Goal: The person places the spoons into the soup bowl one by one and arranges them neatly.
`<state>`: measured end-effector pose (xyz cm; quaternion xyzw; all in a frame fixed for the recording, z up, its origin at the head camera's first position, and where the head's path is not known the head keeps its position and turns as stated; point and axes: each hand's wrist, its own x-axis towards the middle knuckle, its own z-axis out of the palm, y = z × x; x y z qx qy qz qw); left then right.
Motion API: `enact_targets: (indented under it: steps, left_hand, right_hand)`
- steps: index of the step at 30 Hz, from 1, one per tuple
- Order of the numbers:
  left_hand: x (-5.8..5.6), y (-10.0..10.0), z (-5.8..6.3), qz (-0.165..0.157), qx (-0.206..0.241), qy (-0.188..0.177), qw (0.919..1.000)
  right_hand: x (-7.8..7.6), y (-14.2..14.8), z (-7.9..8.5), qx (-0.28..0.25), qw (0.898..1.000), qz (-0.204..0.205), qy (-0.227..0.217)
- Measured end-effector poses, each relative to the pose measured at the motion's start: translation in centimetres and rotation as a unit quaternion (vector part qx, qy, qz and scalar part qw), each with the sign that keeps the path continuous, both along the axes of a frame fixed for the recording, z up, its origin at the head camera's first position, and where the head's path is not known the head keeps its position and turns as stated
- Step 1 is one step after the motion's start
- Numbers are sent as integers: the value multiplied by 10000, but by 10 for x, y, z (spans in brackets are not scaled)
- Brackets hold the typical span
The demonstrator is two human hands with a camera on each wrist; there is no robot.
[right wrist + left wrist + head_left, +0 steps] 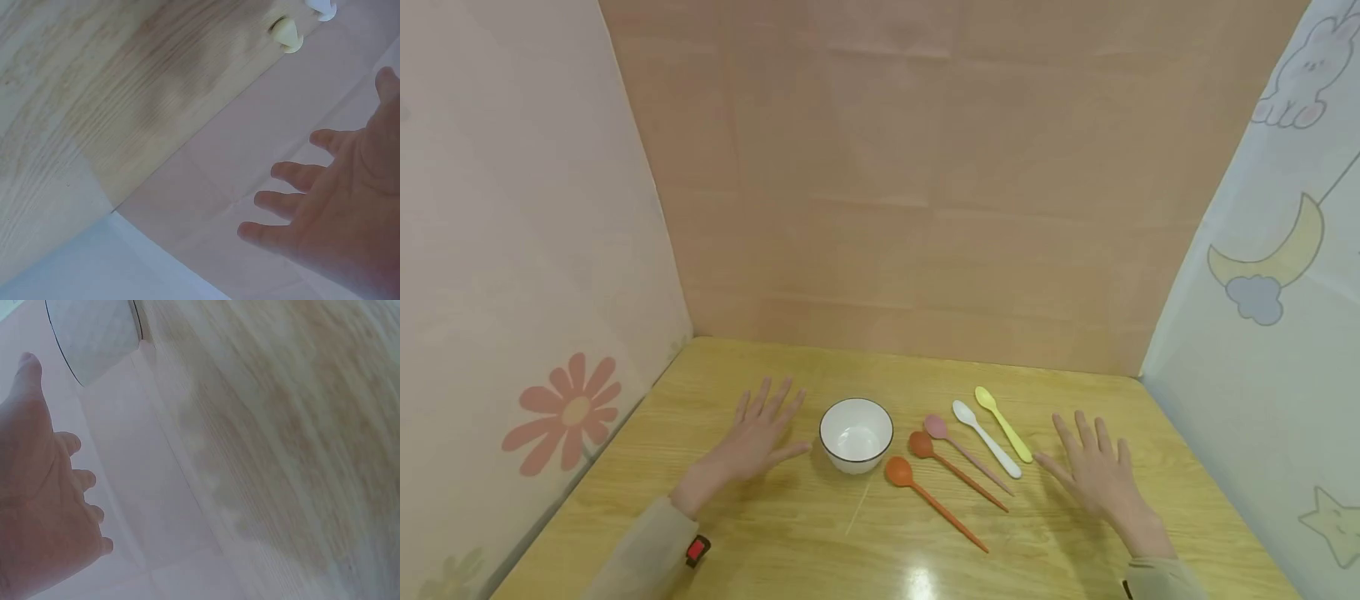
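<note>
A white bowl (854, 465) with a dark rim stands upright on the table. Just left of it, my left hand (758, 440) is spread with nothing in it, thumb toward the bowl. Several spoons lie slanted in a row to the bowl's right: an orange spoon (899, 472), a darker orange-red spoon (921, 444), a pink spoon (936, 427), a white spoon (992, 444) and a yellow spoon (1009, 431). My right hand (1101, 479), also spread and holding nothing, has its thumb beside the yellow spoon's handle end. The right wrist view shows the yellow spoon (286, 34) beyond the fingers.
The wooden table (760, 533) ends at a tan backdrop (917, 208). A flower-printed sheet (512, 250) borders it on the left, and a sheet with moon and rabbit drawings (1247, 367) on the right. A red-and-black piece (697, 550) sits at the left sleeve.
</note>
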<state>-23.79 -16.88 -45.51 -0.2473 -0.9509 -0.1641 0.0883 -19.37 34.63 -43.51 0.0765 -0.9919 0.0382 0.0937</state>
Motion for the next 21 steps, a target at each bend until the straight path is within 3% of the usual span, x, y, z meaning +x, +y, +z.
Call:
enact_targets:
  steps: [11, 21]
  left_hand:
    - [-4, 5, 0, -63, -114, -67, 9999]
    - [-4, 14, 3, -235, -88, -300, 9992]
  right_hand:
    - [-4, 0, -2, 115, 9994, 246, 217]
    - [-5, -3, 0, -313, 9983, 477, 112]
